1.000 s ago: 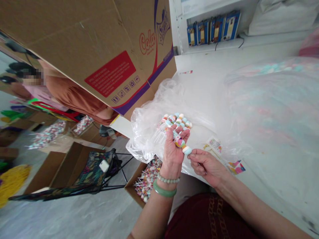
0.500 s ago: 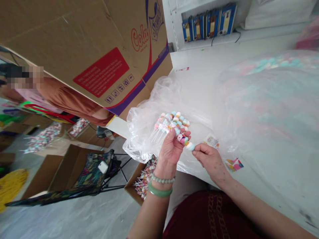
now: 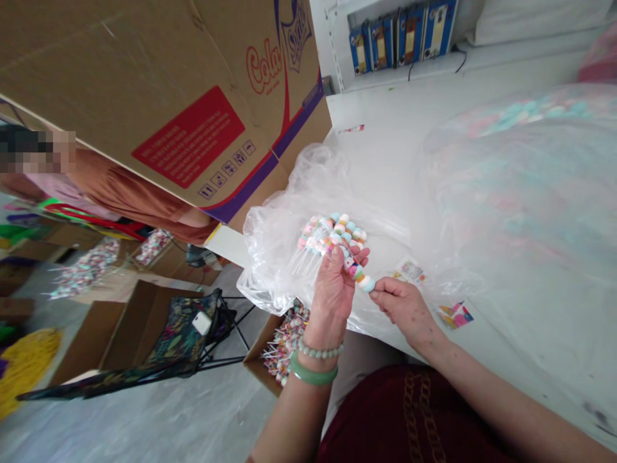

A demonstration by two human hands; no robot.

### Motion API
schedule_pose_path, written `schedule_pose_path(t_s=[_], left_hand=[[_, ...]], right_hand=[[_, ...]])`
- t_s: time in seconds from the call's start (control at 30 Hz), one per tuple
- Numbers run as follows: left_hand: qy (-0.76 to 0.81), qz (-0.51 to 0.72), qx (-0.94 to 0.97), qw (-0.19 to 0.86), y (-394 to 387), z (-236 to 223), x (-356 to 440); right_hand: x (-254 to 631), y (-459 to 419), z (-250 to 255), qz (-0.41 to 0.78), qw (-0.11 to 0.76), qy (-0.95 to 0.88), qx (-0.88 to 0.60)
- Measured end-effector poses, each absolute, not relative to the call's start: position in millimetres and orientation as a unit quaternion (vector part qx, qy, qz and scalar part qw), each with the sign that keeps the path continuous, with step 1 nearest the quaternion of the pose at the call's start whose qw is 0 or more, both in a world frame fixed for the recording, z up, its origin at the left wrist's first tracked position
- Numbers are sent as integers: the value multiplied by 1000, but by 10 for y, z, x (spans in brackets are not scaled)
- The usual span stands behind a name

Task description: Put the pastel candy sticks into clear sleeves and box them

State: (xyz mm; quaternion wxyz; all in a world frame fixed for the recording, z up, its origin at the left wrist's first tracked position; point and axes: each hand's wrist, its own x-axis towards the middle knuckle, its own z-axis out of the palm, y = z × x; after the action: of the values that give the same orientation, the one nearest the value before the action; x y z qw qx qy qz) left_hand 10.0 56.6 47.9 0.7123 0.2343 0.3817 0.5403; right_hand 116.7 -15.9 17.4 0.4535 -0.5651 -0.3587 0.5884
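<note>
My left hand is closed around a bunch of pastel candy skewers, their white sticks fanning out to the left. One skewer sticks out to the right from the bunch. My right hand pinches the end of that skewer, fingers curled. Both hands are above a crumpled clear plastic bag on the white table.
A big cardboard box stands at the table's left. A large bag of candy lies at right. Stickers lie on the table. Below, an open carton of candy skewers, a folding stool and another person.
The view shifted slightly. My left hand turned a little with the bunch; my right hand stayed pinched on the protruding skewer's end.
</note>
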Motion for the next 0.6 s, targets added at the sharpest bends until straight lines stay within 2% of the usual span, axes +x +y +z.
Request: schedule_pose_path(t_s=[0.13, 0.3, 0.47, 0.6], left_hand=[[392, 541, 235, 706, 539, 463, 126], [390, 515, 270, 714, 457, 451, 200], [413, 449, 221, 761, 477, 470, 164], [401, 454, 250, 755, 508, 513, 117]], right_hand=[[1138, -179, 207, 613, 474, -341, -532], [1158, -140, 212, 691, 517, -223, -454], [1245, -102, 188, 768, 487, -181, -374], [1266, -92, 184, 797, 456, -182, -351]])
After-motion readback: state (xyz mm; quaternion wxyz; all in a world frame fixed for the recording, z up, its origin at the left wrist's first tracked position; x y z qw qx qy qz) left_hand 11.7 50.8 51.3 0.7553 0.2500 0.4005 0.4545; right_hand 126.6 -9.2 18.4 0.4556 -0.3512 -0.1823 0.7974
